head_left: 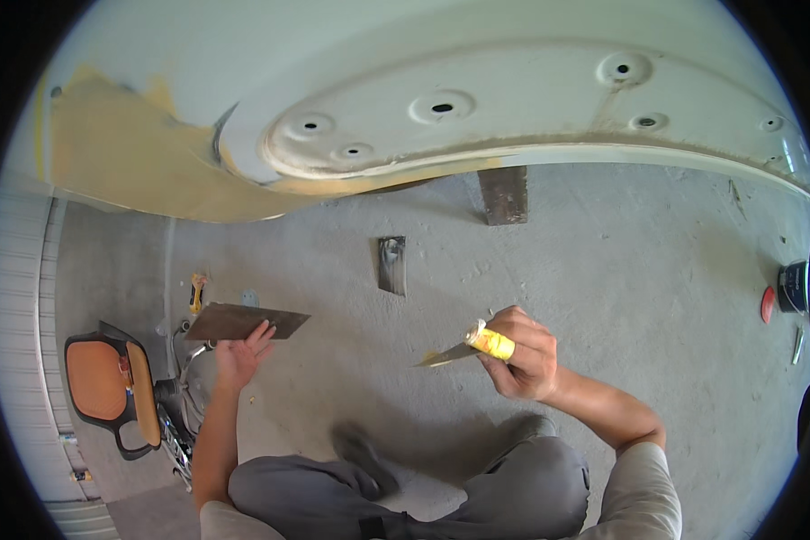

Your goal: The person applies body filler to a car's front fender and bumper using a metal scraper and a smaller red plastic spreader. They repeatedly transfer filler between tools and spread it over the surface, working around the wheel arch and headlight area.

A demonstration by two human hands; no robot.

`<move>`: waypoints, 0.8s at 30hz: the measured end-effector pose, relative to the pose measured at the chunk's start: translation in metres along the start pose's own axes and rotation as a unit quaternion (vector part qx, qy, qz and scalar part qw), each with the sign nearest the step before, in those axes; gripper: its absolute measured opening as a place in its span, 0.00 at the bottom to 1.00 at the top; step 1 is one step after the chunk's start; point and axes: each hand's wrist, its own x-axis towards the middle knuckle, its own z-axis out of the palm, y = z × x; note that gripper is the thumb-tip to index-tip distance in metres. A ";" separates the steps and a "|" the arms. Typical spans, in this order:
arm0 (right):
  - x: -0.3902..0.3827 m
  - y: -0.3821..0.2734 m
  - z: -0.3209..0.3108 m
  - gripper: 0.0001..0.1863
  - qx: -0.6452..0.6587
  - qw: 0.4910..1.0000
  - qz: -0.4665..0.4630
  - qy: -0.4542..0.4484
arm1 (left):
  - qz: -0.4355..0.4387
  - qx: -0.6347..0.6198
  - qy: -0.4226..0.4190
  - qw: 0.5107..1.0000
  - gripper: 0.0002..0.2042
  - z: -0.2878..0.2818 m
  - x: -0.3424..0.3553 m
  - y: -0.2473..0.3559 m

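A thin, dark flat plate (236, 322) rests in my left hand (238, 358), gripped at its near edge with the fingertips lying against it. My right hand (528, 354) is closed around a putty knife (450, 356), whose blade points left and carries a little yellowish paste at its edge. At the same grip sits a yellow tube-like piece (491, 342) with a whitish end; whether it is the knife's handle or a separate tube I cannot tell. Above both hands curves a pale vehicle body panel (531, 99) with a tan, filler-coloured patch (135, 153) at its left.
On the concrete floor lie a smeared dark sheet (391, 266), a brown board (504, 196) partly under the panel, and a yellow tube-shaped item (197, 292). An orange-and-black chair (99, 378) stands left. At far right are a dark bucket (793, 286) and a red lid (767, 304).
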 end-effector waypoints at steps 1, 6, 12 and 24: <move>0.000 0.003 0.001 0.13 -0.005 1.000 0.018 -0.015 | 0.012 -0.002 -0.022 1.000 0.31 -0.003 0.004 0.003; -0.004 0.009 0.014 0.14 -0.048 0.991 0.092 -0.085 | 0.031 0.013 -0.021 0.999 0.32 -0.008 0.046 -0.001; -0.006 -0.017 0.023 0.10 -0.117 0.947 0.294 -0.060 | 0.037 -0.007 -0.091 0.995 0.33 0.003 0.111 0.020; 0.025 -0.057 0.077 0.16 -0.228 0.903 0.362 -0.042 | -0.074 0.013 -0.208 0.975 0.35 0.041 0.299 0.060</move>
